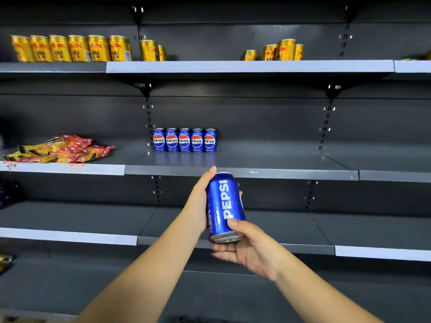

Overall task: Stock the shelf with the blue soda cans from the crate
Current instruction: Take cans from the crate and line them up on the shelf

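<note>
1. Right hand (pixel 250 249): nearest the camera, reaching in from the lower right. It cups the base of the blue soda can (pixel 225 206) from below, with the thumb laid up the can's front face and the fingers curled beneath the bottom rim.
2. Left hand (pixel 199 201): reaching in from the lower left. It grips the can's left side, palm against the wall of the can, with the thumb tip standing up beside the top rim. The fingers pass behind the can; only their tips show at its right edge.
3. Blue soda can: held by both hands in front of the shelving, top end leaning slightly left, white lettering running up its length. It sits level with the gap between the middle shelf (pixel 233 171) and the shelf below, and touches neither.
4. Middle shelf: dark grey, with a row of five blue cans (pixel 184 139) standing upright side by side at the back, near the left upright. The cans touch or nearly touch one another, logos facing forward.
5. Left bay, same level: a loose heap of red and yellow snack packets (pixel 60 149).
6. Top shelf (pixel 249 66): gold cans (pixel 72 48) in a row at the left, and a smaller gold-can cluster (pixel 279 51) towards the right.
</note>
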